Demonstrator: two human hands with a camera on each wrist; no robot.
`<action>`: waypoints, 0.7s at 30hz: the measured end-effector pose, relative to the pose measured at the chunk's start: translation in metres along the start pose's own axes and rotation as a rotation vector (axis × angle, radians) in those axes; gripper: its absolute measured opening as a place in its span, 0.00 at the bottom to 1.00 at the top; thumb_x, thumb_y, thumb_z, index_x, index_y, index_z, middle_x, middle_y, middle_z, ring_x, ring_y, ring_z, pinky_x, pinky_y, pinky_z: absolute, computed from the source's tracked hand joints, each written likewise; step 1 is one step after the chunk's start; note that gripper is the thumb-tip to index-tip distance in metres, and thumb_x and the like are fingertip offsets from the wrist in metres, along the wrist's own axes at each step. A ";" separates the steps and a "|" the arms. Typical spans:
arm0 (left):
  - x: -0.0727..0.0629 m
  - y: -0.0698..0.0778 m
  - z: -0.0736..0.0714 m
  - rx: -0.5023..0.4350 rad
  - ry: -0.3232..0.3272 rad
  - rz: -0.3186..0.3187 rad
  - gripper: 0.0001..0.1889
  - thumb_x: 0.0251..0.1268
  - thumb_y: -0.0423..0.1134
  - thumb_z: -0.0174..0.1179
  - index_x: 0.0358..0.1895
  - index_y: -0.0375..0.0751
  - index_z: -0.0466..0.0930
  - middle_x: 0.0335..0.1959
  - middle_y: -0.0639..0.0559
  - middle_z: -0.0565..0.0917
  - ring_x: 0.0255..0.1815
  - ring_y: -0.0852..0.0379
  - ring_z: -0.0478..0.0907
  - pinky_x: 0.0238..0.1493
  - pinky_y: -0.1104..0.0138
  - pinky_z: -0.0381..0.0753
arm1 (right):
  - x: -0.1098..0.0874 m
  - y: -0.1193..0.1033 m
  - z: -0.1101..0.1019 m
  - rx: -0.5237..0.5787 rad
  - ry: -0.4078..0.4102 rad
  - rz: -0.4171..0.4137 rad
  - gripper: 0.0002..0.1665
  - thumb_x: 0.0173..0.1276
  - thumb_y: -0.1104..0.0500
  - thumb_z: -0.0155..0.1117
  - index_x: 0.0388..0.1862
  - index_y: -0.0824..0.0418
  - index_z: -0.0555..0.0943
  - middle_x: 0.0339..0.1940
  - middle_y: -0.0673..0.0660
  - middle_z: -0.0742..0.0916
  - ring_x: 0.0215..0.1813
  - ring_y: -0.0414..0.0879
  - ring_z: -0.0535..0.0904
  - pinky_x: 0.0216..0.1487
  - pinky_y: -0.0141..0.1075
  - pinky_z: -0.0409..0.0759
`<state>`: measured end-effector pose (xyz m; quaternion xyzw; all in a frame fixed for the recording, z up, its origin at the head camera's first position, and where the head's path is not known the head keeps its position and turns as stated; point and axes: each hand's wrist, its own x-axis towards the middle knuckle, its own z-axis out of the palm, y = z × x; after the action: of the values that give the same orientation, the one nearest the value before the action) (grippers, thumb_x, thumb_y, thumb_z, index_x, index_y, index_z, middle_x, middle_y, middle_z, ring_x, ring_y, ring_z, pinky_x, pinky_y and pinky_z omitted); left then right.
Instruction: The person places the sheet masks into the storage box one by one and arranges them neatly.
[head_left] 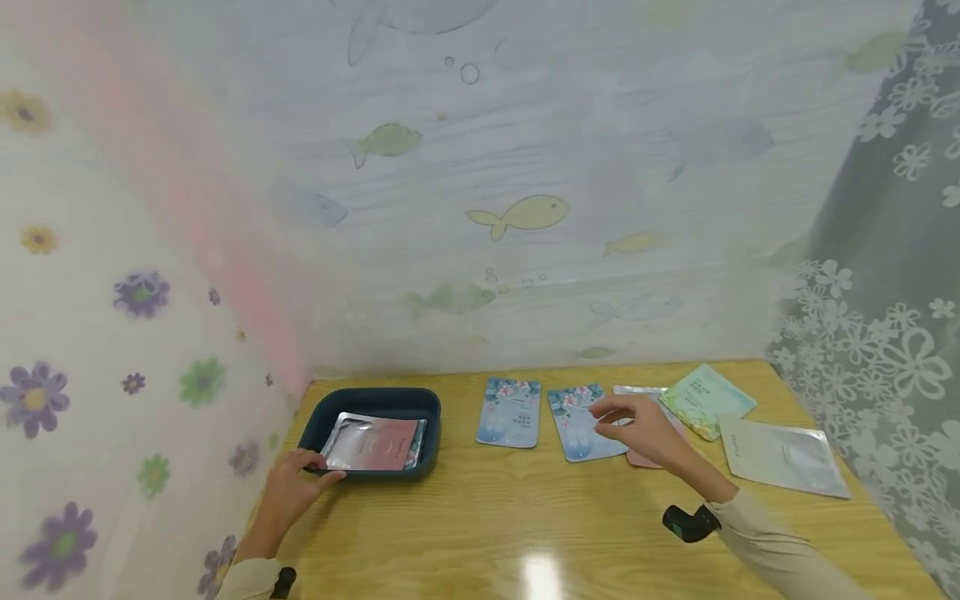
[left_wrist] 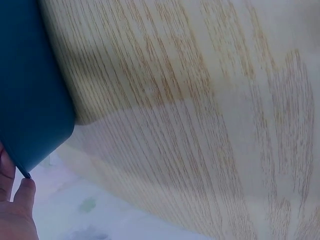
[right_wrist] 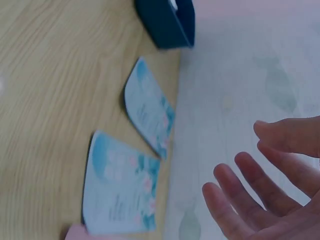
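Observation:
At the left of the table, my left hand pinches the near left corner of a dark blue plastic bin, thumb outside and fingers over the rim. Inside the bin lies a pink and silver sachet on top of a blue floral one. My right hand hovers over the sachets on the right, fingers loosely bent and holding nothing. Below it lie a blue floral sachet and a pink and silver sachet, partly hidden by the hand. The right wrist view shows the fingers spread apart.
Another blue floral sachet lies mid-table near the wall. At the right are a green sachet, overlapping the pink one, and a pale green and silver sachet. Painted walls border the wooden table at the back and left.

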<state>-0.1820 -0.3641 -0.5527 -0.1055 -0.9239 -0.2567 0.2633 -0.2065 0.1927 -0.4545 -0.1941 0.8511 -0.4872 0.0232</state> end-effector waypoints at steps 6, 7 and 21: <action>0.001 0.000 0.003 0.000 0.007 -0.006 0.18 0.30 0.40 0.80 0.22 0.49 0.76 0.23 0.60 0.75 0.28 0.60 0.70 0.32 0.65 0.71 | -0.019 0.017 -0.033 0.001 0.065 0.061 0.16 0.63 0.61 0.67 0.49 0.64 0.81 0.47 0.61 0.83 0.45 0.53 0.80 0.37 0.35 0.80; 0.000 -0.001 0.004 0.004 0.005 -0.010 0.18 0.30 0.40 0.80 0.22 0.49 0.76 0.23 0.60 0.75 0.28 0.60 0.70 0.32 0.65 0.71 | -0.022 0.019 -0.038 -0.001 0.069 0.072 0.17 0.63 0.60 0.67 0.50 0.65 0.80 0.48 0.62 0.83 0.45 0.53 0.80 0.38 0.35 0.80; 0.002 0.003 -0.001 0.003 -0.010 0.008 0.17 0.31 0.37 0.80 0.22 0.46 0.78 0.23 0.58 0.76 0.27 0.57 0.74 0.30 0.61 0.74 | -0.059 0.054 -0.100 -0.166 0.128 0.137 0.22 0.66 0.55 0.64 0.56 0.64 0.77 0.48 0.53 0.82 0.44 0.30 0.76 0.39 0.33 0.76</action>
<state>-0.1822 -0.3614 -0.5497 -0.1102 -0.9253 -0.2536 0.2597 -0.1916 0.3193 -0.4557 -0.1054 0.8996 -0.4236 -0.0140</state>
